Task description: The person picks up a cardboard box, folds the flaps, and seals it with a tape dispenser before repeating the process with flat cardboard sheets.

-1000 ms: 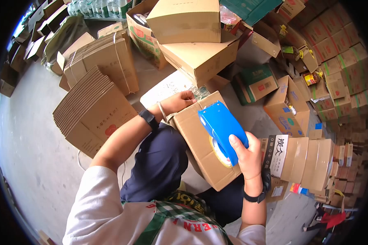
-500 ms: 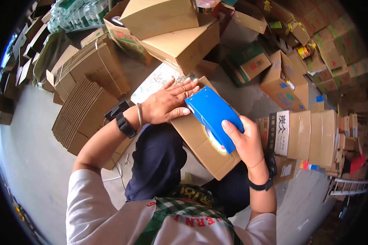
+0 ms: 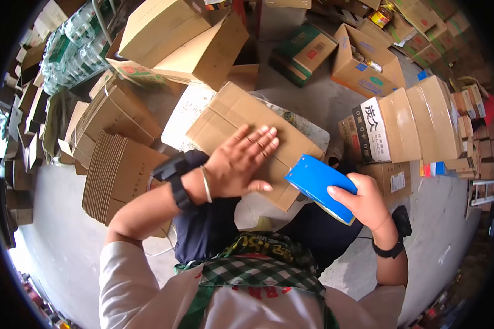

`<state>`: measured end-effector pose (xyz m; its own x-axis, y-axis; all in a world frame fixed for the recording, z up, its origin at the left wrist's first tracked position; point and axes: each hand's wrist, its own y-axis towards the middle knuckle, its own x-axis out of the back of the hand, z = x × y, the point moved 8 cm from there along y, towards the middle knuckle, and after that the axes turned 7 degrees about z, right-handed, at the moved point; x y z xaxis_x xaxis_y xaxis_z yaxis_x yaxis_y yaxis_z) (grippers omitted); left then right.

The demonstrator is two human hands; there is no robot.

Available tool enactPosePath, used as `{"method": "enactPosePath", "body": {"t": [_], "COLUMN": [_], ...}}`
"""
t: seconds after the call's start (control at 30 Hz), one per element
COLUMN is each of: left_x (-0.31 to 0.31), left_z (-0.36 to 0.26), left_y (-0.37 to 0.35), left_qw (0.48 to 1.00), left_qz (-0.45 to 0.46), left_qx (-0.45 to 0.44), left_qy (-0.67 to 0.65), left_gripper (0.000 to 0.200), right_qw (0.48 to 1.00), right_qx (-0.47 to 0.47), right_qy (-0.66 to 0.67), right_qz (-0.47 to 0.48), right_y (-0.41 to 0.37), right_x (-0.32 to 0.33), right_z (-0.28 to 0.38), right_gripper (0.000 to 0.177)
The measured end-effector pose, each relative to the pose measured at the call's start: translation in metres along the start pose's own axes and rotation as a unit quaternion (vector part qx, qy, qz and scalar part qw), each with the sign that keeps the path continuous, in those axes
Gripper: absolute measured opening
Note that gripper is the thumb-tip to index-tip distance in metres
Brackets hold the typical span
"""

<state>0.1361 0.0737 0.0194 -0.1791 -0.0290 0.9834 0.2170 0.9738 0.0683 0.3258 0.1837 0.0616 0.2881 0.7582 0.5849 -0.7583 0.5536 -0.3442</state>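
A flat brown cardboard box (image 3: 219,118) lies in front of me, resting across a pale speckled board (image 3: 187,112). My left hand (image 3: 241,159) is spread palm down on the box, fingers apart, holding nothing. My right hand (image 3: 365,200) grips a blue tape dispenser (image 3: 321,183), thumb on its upper face. The front end of the dispenser is at the right edge of the box; whether it touches is unclear. Most of the right fingers are hidden beneath the dispenser.
Folded cardboard stacks (image 3: 118,172) stand at the left, below wrapped bottles (image 3: 85,52). Large boxes (image 3: 167,30) are piled ahead. A green box (image 3: 302,55) and an open carton (image 3: 368,63) sit further back. Taped cartons (image 3: 417,120) stand at the right.
The cardboard box now lies turned at a different angle, with more of its top showing. My right hand has moved the dispenser right and down, off the box's top. My left hand has shifted down and right.
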Motion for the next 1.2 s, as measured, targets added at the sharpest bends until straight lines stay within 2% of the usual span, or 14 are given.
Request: {"method": "enactPosePath", "body": {"t": [0.33,0.5,0.53,0.57,0.63,0.7,0.77,0.93,0.97,1.03,1.07,1.1,1.17,1.2], "left_x": [-0.003,-0.001,0.005,0.013,0.009,0.008,-0.008,0.006,0.022,0.05,0.062,0.104,0.147,0.155], "left_z": [-0.004,0.096,0.104,0.107,0.121,0.14,0.151,0.12,0.107,0.104,0.113,0.105,0.146,0.151], "left_y": [0.007,-0.017,-0.02,-0.017,-0.013,-0.011,-0.015,-0.005,0.012,0.047,0.065,0.077,0.072,0.056], "left_qw": [0.999,0.937,0.946,0.948,0.928,0.94,0.897,0.872,0.906,0.969,0.947,0.918,0.886,0.882], "left_qz": [0.021,-0.046,-0.084,-0.08,0.016,-0.022,0.106,0.122,0.067,-0.11,-0.072,-0.22,-0.42,-0.413], "left_qx": [0.022,0.328,0.313,0.307,0.354,0.33,0.394,0.383,0.325,0.171,0.224,0.124,0.101,0.132], "left_qy": [0.015,0.108,-0.019,-0.014,-0.115,-0.087,-0.167,-0.278,-0.263,-0.141,-0.22,-0.306,-0.169,-0.185], "left_gripper": [0.075,0.073,0.077,0.077,0.085,0.085,0.081,0.068,0.064,0.071,0.073,0.074,0.074,0.072], "right_qw": [0.998,0.999,0.998,0.993,0.988,0.99,0.981,0.975,0.972,0.996,0.992,0.992,0.945,0.946], "right_qx": [-0.054,-0.009,0.004,-0.042,-0.064,-0.055,-0.072,-0.092,-0.077,-0.063,-0.082,-0.055,-0.047,-0.009], "right_qy": [0.003,-0.046,-0.063,-0.099,-0.106,-0.09,-0.16,-0.159,-0.181,-0.054,-0.089,0.025,0.246,0.169], "right_qz": [-0.019,-0.003,0.008,0.053,0.092,0.095,0.084,0.122,0.126,0.022,-0.028,-0.107,-0.208,-0.276], "right_y": [-0.063,-0.005,0.006,0.016,0.029,0.047,0.062,0.064,0.063,0.047,0.045,0.047,0.048,0.054], "right_x": [-0.003,-0.019,-0.018,-0.017,-0.014,-0.025,-0.048,-0.085,-0.077,-0.023,0.004,0.022,0.052,0.069], "right_z": [-0.095,-0.066,-0.06,-0.064,-0.058,-0.078,-0.095,-0.116,-0.128,-0.102,-0.101,-0.111,-0.102,-0.11], "right_gripper": [0.037,0.042,0.043,0.044,0.043,0.05,0.05,0.049,0.045,0.035,0.036,0.043,0.045,0.042]}}
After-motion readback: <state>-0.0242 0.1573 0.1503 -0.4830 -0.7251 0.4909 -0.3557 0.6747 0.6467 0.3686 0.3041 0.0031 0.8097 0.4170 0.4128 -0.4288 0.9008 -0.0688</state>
